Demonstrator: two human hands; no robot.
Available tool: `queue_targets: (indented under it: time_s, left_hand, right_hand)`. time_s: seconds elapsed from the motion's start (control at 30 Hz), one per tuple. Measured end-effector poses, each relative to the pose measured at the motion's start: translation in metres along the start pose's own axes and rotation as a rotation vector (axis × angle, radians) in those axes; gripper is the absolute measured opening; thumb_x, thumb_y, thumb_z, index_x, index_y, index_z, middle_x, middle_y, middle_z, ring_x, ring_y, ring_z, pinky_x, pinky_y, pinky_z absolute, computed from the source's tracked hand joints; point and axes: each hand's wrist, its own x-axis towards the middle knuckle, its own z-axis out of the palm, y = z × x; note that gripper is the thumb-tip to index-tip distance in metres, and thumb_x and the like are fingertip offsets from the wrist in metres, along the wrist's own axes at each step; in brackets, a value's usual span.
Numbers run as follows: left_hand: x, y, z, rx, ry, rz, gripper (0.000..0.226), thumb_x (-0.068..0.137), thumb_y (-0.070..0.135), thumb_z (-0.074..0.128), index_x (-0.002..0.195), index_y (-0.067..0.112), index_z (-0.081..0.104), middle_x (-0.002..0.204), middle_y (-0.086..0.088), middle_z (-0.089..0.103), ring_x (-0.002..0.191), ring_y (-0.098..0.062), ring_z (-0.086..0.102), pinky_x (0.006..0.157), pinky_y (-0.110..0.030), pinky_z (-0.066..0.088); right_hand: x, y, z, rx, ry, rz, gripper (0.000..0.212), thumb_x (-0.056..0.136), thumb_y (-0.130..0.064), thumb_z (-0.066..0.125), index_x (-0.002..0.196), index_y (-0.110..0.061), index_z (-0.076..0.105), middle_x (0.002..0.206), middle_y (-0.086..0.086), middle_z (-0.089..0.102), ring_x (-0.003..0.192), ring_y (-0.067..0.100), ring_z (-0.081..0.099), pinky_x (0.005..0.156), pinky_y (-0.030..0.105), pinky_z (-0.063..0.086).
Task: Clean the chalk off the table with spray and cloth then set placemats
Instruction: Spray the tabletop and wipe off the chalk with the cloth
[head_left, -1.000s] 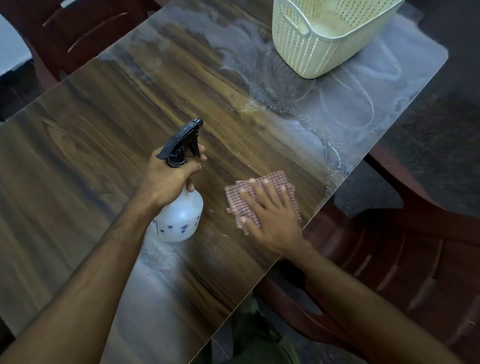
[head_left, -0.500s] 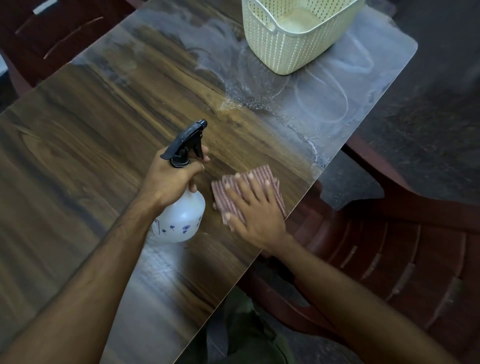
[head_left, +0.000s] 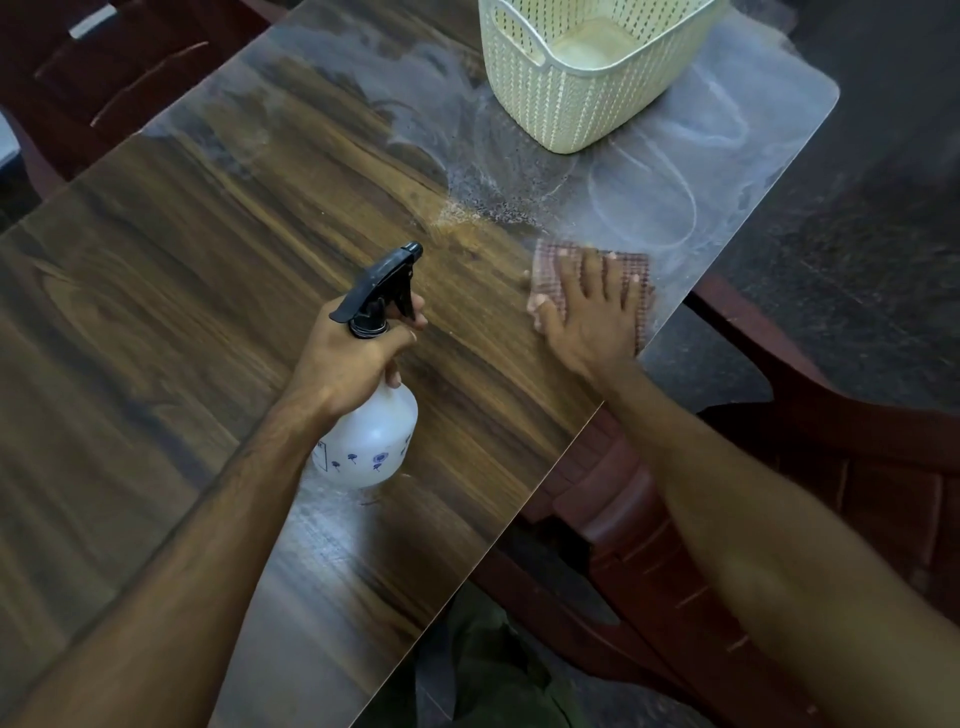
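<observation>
My left hand (head_left: 350, 361) grips the neck of a white spray bottle (head_left: 371, 439) with a black trigger head, standing on the dark wooden table (head_left: 182, 270). My right hand (head_left: 589, 312) presses flat, fingers spread, on a reddish checked cloth (head_left: 636, 267) near the table's right edge. White chalk smears and loops (head_left: 644, 192) cover the far right part of the table, just beyond the cloth, with wet spray specks beside them.
A cream woven plastic basket (head_left: 576, 98) stands on the chalky far end of the table. Dark red plastic chairs sit at the right (head_left: 675, 545) and at the far left (head_left: 104, 78). The table's right edge runs diagonally under my right forearm.
My right hand has slid the cloth away from the bottle, farther up the table to the edge of the chalk. The left hand keeps the bottle in place.
</observation>
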Motion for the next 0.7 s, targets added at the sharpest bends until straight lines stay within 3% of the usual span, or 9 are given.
queue_targets:
  time_s: [0.13, 0.23, 0.3, 0.4, 0.5, 0.7]
  left_hand:
    - [0.003, 0.002, 0.001, -0.015, -0.001, -0.002, 0.024, 0.086, -0.005, 0.060, 0.099, 0.014, 0.067, 0.095, -0.001, 0.071, 0.044, -0.017, 0.050, 0.051, -0.024, 0.047]
    - [0.004, 0.003, -0.004, -0.025, 0.012, -0.014, 0.025, 0.086, -0.006, 0.058, 0.100, 0.013, 0.067, 0.096, -0.003, 0.071, 0.042, -0.014, 0.050, 0.049, -0.023, 0.047]
    - [0.004, 0.003, -0.008, -0.024, 0.027, -0.018, 0.024, 0.086, -0.007, 0.058, 0.100, 0.012, 0.066, 0.097, -0.004, 0.070, 0.040, -0.012, 0.049, 0.049, -0.021, 0.046]
    - [0.006, -0.002, -0.012, -0.018, 0.034, -0.023, 0.026, 0.087, -0.007, 0.058, 0.097, 0.016, 0.066, 0.099, -0.005, 0.070, 0.038, -0.010, 0.048, 0.049, -0.019, 0.046]
    - [0.007, -0.005, -0.014, -0.016, 0.037, -0.027, 0.026, 0.087, -0.007, 0.059, 0.097, 0.016, 0.066, 0.101, -0.008, 0.069, 0.039, -0.008, 0.048, 0.049, -0.018, 0.046]
    - [0.013, -0.003, -0.013, -0.020, 0.032, -0.013, 0.025, 0.087, -0.007, 0.058, 0.101, 0.012, 0.066, 0.101, -0.007, 0.069, 0.041, -0.011, 0.049, 0.050, -0.019, 0.047]
  right_hand:
    - [-0.064, -0.038, 0.020, -0.056, -0.026, -0.270, 0.069, 0.099, -0.062, 0.014, 0.159, -0.029, 0.006, 0.167, 0.005, -0.001, 0.153, 0.029, -0.003, 0.122, 0.056, -0.002]
    - [-0.107, -0.025, 0.029, -0.041, -0.067, -0.374, 0.066, 0.099, -0.064, 0.019, 0.158, -0.034, 0.013, 0.167, -0.003, 0.006, 0.154, 0.024, 0.003, 0.123, 0.050, -0.002]
    - [-0.097, 0.003, 0.025, -0.058, -0.050, -0.314, 0.065, 0.099, -0.065, 0.020, 0.157, -0.038, 0.010, 0.166, -0.004, 0.004, 0.154, 0.024, 0.004, 0.122, 0.048, -0.007]
    - [-0.043, 0.036, 0.009, -0.065, 0.024, -0.060, 0.066, 0.098, -0.065, 0.017, 0.157, -0.038, 0.003, 0.167, -0.001, 0.001, 0.153, 0.025, 0.001, 0.122, 0.051, -0.007]
    - [0.019, 0.039, -0.009, 0.031, 0.018, 0.094, 0.069, 0.099, -0.064, 0.018, 0.159, -0.032, 0.006, 0.167, 0.004, 0.000, 0.153, 0.027, -0.004, 0.121, 0.054, -0.006]
    - [0.048, -0.029, -0.004, 0.020, 0.004, -0.015, 0.071, 0.099, -0.064, 0.015, 0.159, -0.027, 0.005, 0.167, 0.008, -0.003, 0.152, 0.032, -0.005, 0.118, 0.058, -0.011]
